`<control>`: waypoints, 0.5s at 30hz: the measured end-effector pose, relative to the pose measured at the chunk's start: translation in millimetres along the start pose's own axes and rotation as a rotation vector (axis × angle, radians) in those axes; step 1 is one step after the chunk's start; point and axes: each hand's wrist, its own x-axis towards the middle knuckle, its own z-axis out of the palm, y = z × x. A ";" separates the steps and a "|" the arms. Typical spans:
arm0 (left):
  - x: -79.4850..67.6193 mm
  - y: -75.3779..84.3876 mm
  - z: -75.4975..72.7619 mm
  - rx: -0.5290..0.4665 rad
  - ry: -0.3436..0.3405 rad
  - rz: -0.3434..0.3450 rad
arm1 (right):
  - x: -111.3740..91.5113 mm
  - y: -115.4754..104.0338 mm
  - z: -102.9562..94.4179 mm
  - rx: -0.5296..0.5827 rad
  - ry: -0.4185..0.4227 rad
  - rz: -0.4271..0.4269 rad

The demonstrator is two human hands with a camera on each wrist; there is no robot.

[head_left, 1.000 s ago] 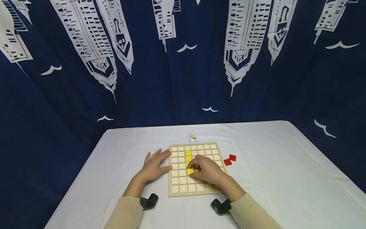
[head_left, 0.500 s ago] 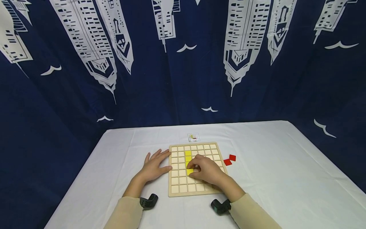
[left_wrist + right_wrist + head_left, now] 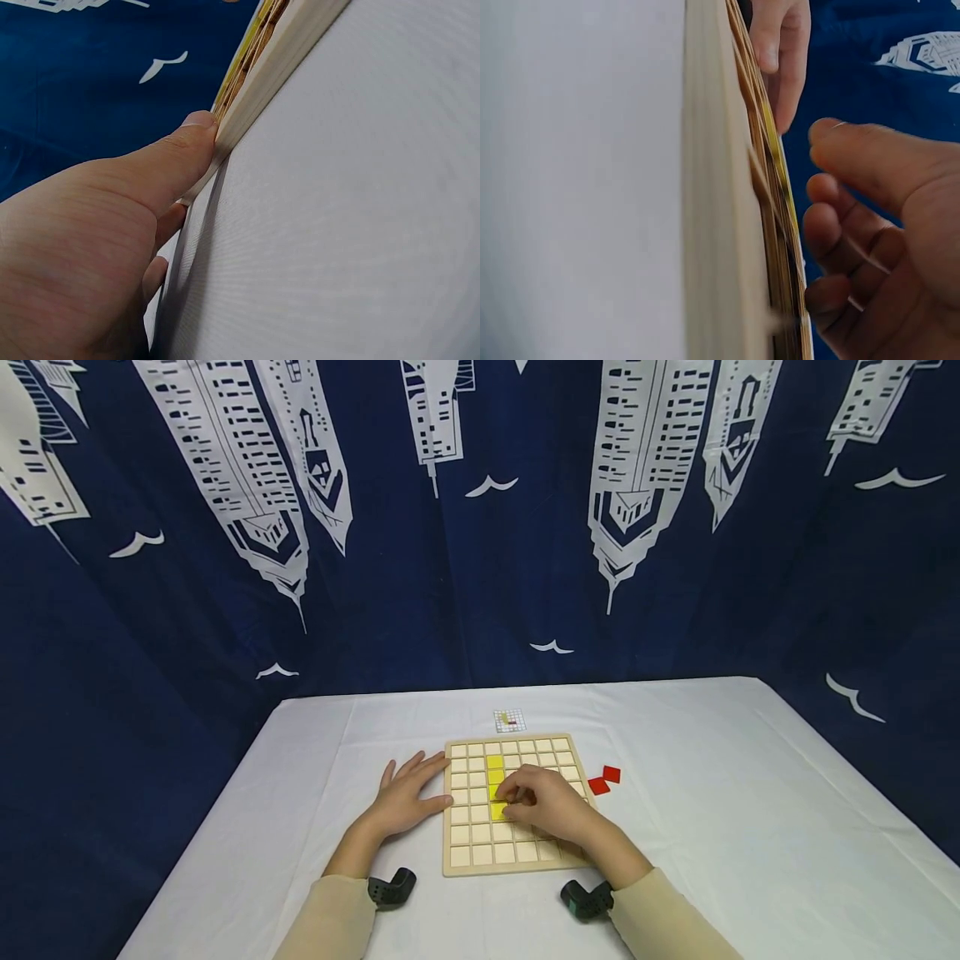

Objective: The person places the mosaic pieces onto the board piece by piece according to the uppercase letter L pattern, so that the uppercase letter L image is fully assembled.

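Found wooden grid board (image 3: 482,835) lying flat on white table (image 3: 697,793). Noted left hand (image 3: 402,799) with fingers spread, touching board's left edge. Observed right hand (image 3: 551,806) above board, fingers loosely bent, holding nothing, at column of yellow tiles (image 3: 495,776) in grid. Recorded two red tiles (image 3: 611,774) right of board, printed card (image 3: 509,721) beyond far edge.

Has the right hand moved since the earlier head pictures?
Yes: the right hand has shifted slightly to the right, judged against the board in the head view.
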 end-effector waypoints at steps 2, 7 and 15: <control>0.3 0.1 0.1 -0.004 0.004 0.006 | -0.3 1.6 -3.7 -0.010 0.024 0.009; 0.9 -0.6 0.6 -0.002 0.005 0.012 | -2.1 6.6 -18.1 -0.006 0.065 0.040; -0.4 2.0 -0.9 -0.007 -0.002 0.000 | -7.4 16.9 -45.3 -0.018 0.162 0.088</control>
